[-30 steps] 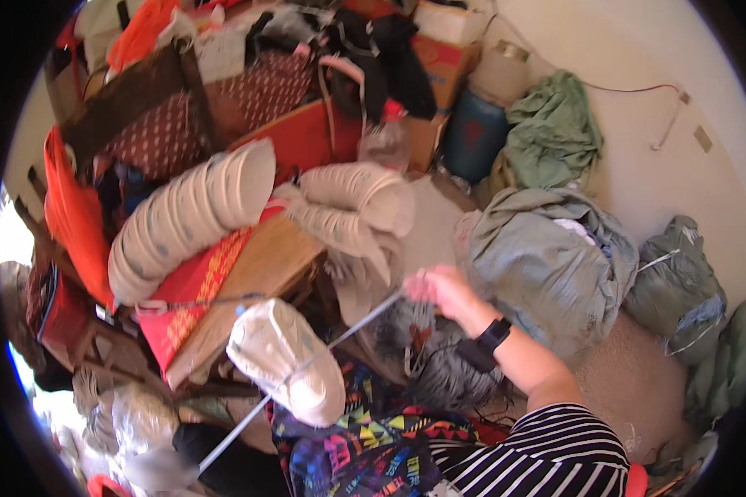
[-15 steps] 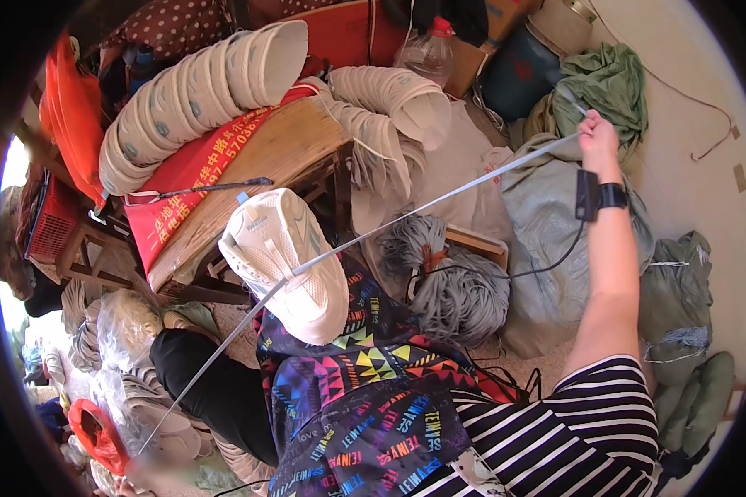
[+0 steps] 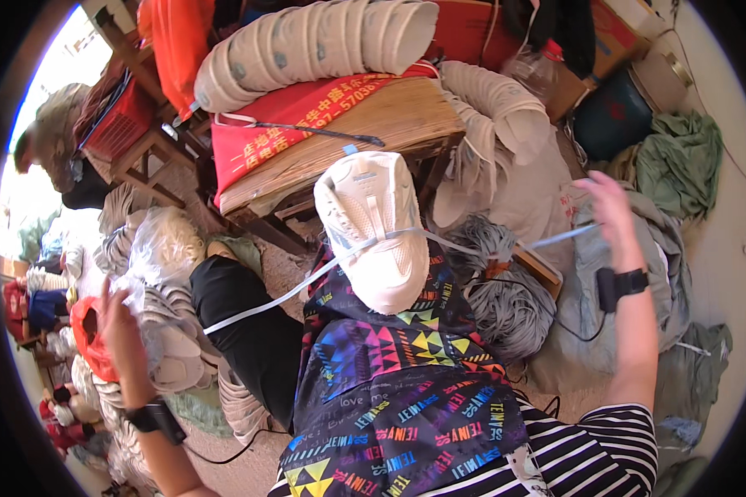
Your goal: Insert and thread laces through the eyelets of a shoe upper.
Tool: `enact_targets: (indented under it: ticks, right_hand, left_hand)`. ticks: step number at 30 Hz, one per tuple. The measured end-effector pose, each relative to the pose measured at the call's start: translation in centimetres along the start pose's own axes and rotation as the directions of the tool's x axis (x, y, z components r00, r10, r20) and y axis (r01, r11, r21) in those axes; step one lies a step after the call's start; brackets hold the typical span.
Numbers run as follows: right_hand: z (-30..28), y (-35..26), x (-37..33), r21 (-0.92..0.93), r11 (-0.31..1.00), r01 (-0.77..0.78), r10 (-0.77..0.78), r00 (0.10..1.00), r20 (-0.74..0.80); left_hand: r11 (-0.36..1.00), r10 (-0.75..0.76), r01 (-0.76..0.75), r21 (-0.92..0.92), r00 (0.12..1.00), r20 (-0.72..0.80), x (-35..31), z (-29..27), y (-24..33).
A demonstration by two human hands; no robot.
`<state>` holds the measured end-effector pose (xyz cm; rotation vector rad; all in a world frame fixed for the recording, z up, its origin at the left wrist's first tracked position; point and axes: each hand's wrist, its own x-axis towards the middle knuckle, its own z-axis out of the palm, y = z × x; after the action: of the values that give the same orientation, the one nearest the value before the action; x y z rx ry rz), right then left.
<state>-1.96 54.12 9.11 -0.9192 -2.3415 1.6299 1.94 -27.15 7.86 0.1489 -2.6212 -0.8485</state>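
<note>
A cream shoe upper (image 3: 373,224) sits in front of me, toe toward me, at the edge of a wooden bench. A flat grey-blue shoelace (image 3: 286,294) crosses its throat and runs out slack to both sides. The left lace end hangs above my black-trousered leg, apart from my left hand (image 3: 123,340). That hand is raised at the left, somewhat blurred, fingers apart and holding nothing. On the right, my right hand (image 3: 609,207) has its fingers stretched out. The lace's right part passes close beneath its palm; whether they touch is unclear.
Nested shoe uppers (image 3: 307,50) lie on the wooden bench (image 3: 348,128) over a red cloth, beside a thin dark tool. More uppers (image 3: 506,116) hang to its right. A bundle of grey laces (image 3: 510,311) lies right of my lap. Grey-green sacks (image 3: 622,306) stand at the right.
My right hand has come down and loosened from the lace, which was taut and now sags. My left hand has risen into clearer view. The whole view has shifted left.
</note>
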Motion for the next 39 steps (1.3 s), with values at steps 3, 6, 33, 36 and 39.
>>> enact_targets:
  ticks: [3,6,33,36,39]
  right_hand:
    - [8.9,-0.8,-4.6,0.230,0.971,0.060,-0.154,0.896,0.418]
    - [17.4,-1.0,-8.0,0.472,0.881,0.019,-0.297,0.799,0.522]
    - [22.3,-1.7,-11.3,0.174,0.981,0.086,-0.191,0.605,0.773]
    - [22.4,-2.1,-11.4,0.157,0.984,0.085,-0.176,0.619,0.765]
    - [22.5,-2.8,-11.7,-0.027,0.879,0.477,-0.322,0.633,0.704]
  left_hand:
    - [0.688,-0.185,0.341,-0.641,0.936,0.299,-0.3,9.1,15.7]
    - [0.547,-0.017,0.459,-0.700,0.842,0.539,-1.3,14.4,20.8]
    - [0.815,-0.043,0.365,-0.449,0.812,0.583,-5.7,22.7,24.9]
    - [0.860,-0.033,0.307,-0.407,0.830,0.557,-5.7,22.6,24.9]
    - [0.918,0.041,0.168,-0.361,0.863,0.504,-5.4,22.3,25.7]
